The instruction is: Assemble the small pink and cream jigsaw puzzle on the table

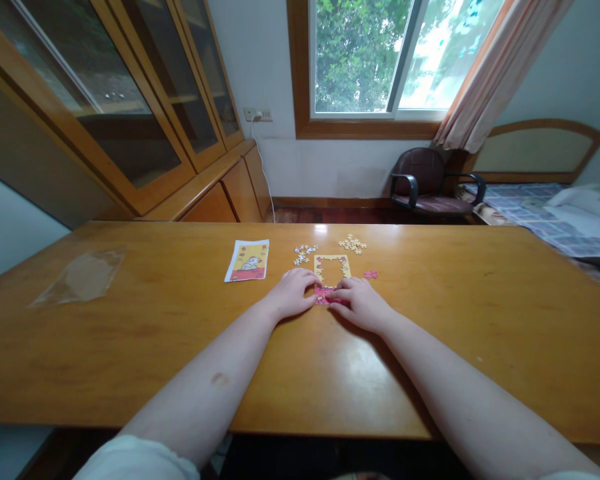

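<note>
A partly assembled jigsaw puzzle [333, 259] lies flat on the table, its yellow border framing bare wood and its lower rows pink. My left hand [296, 293] holds the puzzle's lower left side, fingers curled over the edge and thumb near the bottom corner. On the pink lower right part rests my right hand [359, 301], its fingers bent and closed over a puzzle piece there that is mostly hidden. Loose pink pieces [371, 274] lie right of the puzzle. Behind it are a pile of yellow pieces [353, 245] and a group of whitish pieces [304, 252].
A picture card [249, 261] showing a cartoon animal lies left of the puzzle. Farther left is a clear plastic bag [83, 277] on the wooden table [180, 340]. Beyond the table stand a chair [423, 180], a bed [540, 207] and a glass-fronted cabinet [175, 100].
</note>
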### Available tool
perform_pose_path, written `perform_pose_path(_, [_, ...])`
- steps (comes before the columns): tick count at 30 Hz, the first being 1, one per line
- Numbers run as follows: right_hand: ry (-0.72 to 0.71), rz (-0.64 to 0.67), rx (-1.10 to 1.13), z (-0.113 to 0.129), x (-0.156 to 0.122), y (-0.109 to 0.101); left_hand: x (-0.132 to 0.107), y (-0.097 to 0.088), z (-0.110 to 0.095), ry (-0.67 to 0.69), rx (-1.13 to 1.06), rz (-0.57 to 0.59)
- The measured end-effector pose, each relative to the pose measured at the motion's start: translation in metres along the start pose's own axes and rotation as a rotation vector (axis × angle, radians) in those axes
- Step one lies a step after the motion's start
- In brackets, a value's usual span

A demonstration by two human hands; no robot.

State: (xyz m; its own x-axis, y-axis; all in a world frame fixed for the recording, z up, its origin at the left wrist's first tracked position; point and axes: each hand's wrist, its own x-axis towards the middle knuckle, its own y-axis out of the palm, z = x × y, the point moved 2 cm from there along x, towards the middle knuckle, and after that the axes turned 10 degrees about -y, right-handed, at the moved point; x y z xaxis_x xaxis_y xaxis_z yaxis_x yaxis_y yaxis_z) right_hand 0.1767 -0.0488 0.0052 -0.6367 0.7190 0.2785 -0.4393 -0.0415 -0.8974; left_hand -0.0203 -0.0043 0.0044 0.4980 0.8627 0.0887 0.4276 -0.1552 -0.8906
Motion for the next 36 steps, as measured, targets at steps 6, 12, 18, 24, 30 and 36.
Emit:
perform_pose_path(6, [0.009, 0.009, 0.001, 0.0008, -0.0002, -0.0010, -0.0003, -0.0009, -0.0006, -0.002, -0.004, 0.010])
perform_pose_path(12, [0.009, 0.021, 0.008, 0.0009, 0.0003, -0.0009, -0.0011, -0.0017, -0.0016, -0.006, -0.003, 0.005])
perform_pose_path(18, [0.027, 0.055, -0.007, 0.0031, 0.0003, -0.0011, -0.0004, 0.0001, 0.0002, 0.002, -0.006, 0.006])
perform_pose_path(24, [0.035, 0.081, 0.000, 0.0018, -0.0012, -0.0005, -0.0007, -0.0003, -0.0002, 0.009, -0.006, 0.000])
perform_pose_path(30, [0.035, 0.058, -0.003, 0.0006, -0.0010, -0.0007, -0.0010, -0.0006, -0.0002, 0.005, -0.009, 0.001])
perform_pose_path(36, [0.055, 0.030, -0.012, -0.0010, -0.0012, -0.0010, -0.0010, -0.0011, -0.0003, -0.005, -0.006, 0.005])
